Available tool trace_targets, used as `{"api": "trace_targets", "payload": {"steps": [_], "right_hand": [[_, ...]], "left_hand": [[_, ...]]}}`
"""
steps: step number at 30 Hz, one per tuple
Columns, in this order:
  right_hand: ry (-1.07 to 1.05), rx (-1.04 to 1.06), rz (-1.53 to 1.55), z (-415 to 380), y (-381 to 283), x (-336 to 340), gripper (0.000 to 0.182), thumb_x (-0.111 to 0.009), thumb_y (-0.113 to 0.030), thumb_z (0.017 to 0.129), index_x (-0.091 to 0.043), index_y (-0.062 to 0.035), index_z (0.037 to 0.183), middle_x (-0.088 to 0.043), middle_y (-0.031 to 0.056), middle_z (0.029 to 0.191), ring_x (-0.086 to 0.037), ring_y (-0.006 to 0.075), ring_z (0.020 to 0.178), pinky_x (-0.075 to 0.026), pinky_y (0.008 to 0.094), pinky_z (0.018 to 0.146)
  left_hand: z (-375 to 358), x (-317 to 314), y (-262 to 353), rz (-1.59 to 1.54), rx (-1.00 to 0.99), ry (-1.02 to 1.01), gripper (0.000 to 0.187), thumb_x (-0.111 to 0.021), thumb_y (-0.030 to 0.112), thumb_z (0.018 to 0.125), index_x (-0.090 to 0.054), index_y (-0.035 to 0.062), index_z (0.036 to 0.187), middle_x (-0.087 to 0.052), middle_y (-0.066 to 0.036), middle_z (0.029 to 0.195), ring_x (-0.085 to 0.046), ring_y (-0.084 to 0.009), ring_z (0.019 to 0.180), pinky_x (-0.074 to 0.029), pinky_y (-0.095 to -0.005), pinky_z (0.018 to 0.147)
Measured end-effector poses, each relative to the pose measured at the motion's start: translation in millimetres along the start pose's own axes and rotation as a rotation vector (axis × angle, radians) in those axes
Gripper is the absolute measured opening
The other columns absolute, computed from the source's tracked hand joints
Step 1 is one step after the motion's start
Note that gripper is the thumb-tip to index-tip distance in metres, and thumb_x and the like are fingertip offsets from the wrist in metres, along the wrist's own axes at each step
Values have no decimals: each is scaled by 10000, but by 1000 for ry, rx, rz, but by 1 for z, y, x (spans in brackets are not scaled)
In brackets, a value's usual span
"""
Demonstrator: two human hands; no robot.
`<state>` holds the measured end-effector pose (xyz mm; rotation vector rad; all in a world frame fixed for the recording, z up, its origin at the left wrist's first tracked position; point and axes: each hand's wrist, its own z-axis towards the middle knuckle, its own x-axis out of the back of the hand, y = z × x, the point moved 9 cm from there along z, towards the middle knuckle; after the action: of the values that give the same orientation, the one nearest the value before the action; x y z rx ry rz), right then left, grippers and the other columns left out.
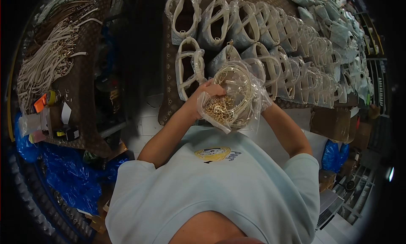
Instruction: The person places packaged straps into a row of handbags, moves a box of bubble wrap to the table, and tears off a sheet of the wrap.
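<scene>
In front of my chest is a handbag [242, 101] in clear plastic, with pale rounded handles and a gold chain [220, 109] bunched inside the wrap. My left hand [208, 95] grips its left side, thumb lying over the plastic. On the opposite side my right hand [265, 103] holds the wrapped bag; most of its fingers are hidden behind the crumpled plastic. Just beyond, a similar pale bag [189, 68] stands on the brown patterned table [170, 85].
Rows of plastic-wrapped handbags [292, 70] fill the table ahead, with loose pale pieces [338, 32] heaped at its far right. Leftward, straps with gold clasps [50, 62] cover another table, near a tape measure [67, 133]. Blue plastic [69, 176] and a cardboard box [332, 124] lie lower.
</scene>
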<state>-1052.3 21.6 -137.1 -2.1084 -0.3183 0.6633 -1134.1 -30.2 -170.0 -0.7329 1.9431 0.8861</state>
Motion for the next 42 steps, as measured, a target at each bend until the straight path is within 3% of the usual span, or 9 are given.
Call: {"api": "trace_targets", "payload": {"steps": [5, 7, 13, 24, 27, 32, 34, 36, 42], "right_hand": [[-43, 176, 289, 0, -22, 21, 336, -487, -178, 831, -464, -11, 1121, -513, 143, 1118, -562, 255, 924, -479, 375, 788], [247, 619, -1575, -37, -82, -12, 331, -522, -210, 815, -498, 2, 1068, -528, 141, 1098, -553, 246, 934, -458, 359, 778], [156, 279, -551, -69, -115, -23, 501, -602, -213, 773, -429, 14, 1185, -516, 187, 1116, -494, 217, 1058, -388, 308, 856], [111, 311, -818, -71, -78, -81, 416, -534, -65, 809, -395, 17, 1193, -585, 103, 938, -564, 89, 709, -468, 230, 639], [467, 508, -39, -90, -113, -55, 344, -471, -59, 848, -424, 4, 1182, -566, 47, 788, -546, 76, 609, -498, 229, 589], [391, 215, -88, -71, -103, -52, 361, -482, -128, 856, -434, -3, 1191, -471, -24, 628, -427, 38, 468, -401, 170, 430], [-315, -206, -381, -49, -46, -88, 429, -524, -185, 837, -420, -30, 1223, -455, -39, 612, -361, 33, 455, -306, 171, 394], [-327, -293, -512, -32, -30, -100, 493, -546, -206, 824, -378, -28, 1253, -448, -47, 611, -359, 24, 470, -284, 170, 397], [-268, -408, -708, 8, 1, -87, 651, -575, -232, 799, -244, -59, 1331, -445, -21, 610, -370, 44, 494, -297, 201, 406]], "left_hand": [[-20, -23, 16, -66, -38, 32, 409, -571, 60, 744, -402, -5, 1111, -546, -98, 836, -600, -179, 717, -538, -323, 662], [-32, -35, 23, -29, -38, 8, 429, -569, 52, 735, -406, -9, 1128, -550, -103, 852, -601, -182, 722, -537, -318, 666], [-51, -42, 28, 58, -47, 15, 490, -530, 29, 674, -429, -16, 1152, -564, -105, 879, -592, -171, 730, -518, -297, 689], [-83, 5, -4, 308, -77, -35, 681, -671, 379, 716, -365, 21, 1208, -502, -91, 1090, -521, -160, 985, -454, -302, 832], [-104, 29, 0, 312, -72, 54, 790, -736, 287, 647, -320, 22, 1264, -499, -95, 1118, -516, -155, 988, -443, -293, 840], [-131, 39, 62, 354, -183, -88, 964, -764, 243, 578, -200, 28, 1330, -495, -110, 1136, -517, -164, 993, -417, -291, 866], [-123, 34, 86, 550, -162, -99, 1023, -773, 254, 556, -161, 29, 1344, -490, -121, 1148, -521, -182, 995, -407, -296, 874], [-101, 21, 92, 1116, -89, -146, 1108, -772, 294, 526, -87, 36, 1357, -504, -153, 1129, -537, -236, 972, -406, -308, 865], [-70, 23, 104, 1622, 155, -60, 654, -775, 187, 534, -482, 14, 1093, -592, -81, 970, -566, -156, 869, -439, -270, 779]]}}
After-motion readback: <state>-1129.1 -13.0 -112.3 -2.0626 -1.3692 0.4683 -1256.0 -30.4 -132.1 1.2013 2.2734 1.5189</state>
